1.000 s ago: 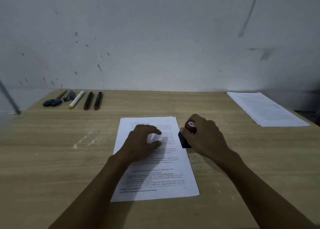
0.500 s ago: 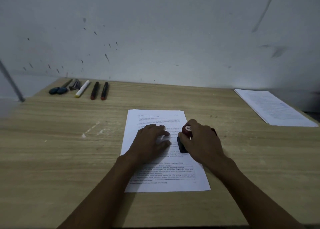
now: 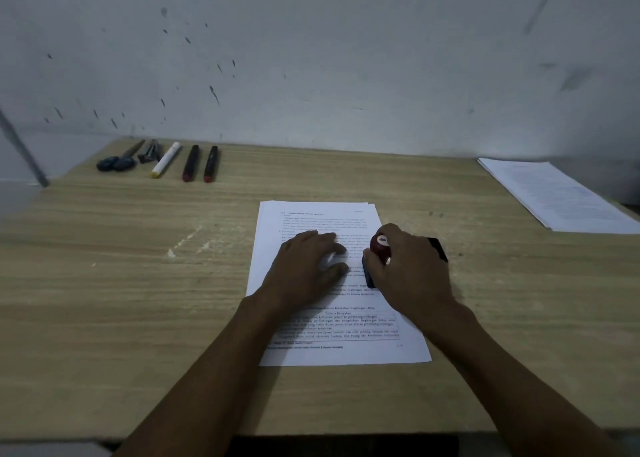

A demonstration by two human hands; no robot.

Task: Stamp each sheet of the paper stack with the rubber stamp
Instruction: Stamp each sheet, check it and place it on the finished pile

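right hand (image 3: 412, 276) curled round the stamp (image 3: 380, 249), gripping its red knob from above, thumb side toward the paper; left hand (image 3: 306, 269) laid flat on the stack (image 3: 311, 354), fingers fairly straight and spread a little, pressing the top sheet down, holding nothing. both forearms reaching in from the near edge, bare.

wall (image 3: 346, 58) behind, pale grey, flecked with dark spots and a few long smears. table (image 3: 121, 301) of light wood grain, with a small pale scuff left of the stack.

stack lying mid-table, printed text facing up, long side running away from the viewer, a lower sheet peeping out at the far right corner. stamp set down at the right edge of the stack, about halfway along it, its dark base partly under the right hand; whether the base sits fully on the sheet or half on something beside it cannot be told. dark flat thing (image 3: 438, 249) showing past the right hand's knuckles, on the table just right of the stack, mostly hidden.

second pile (image 3: 561, 197) of printed sheets at the far right corner, angled, well apart from the stack.

far left, a row near the wall: scissors (image 3: 119, 160) with dark handles, a dark clip-like thing (image 3: 150, 152) too small to name, a white marker (image 3: 167, 159) with a yellow end, two black markers (image 3: 201, 163) with red ends, lying side by side.
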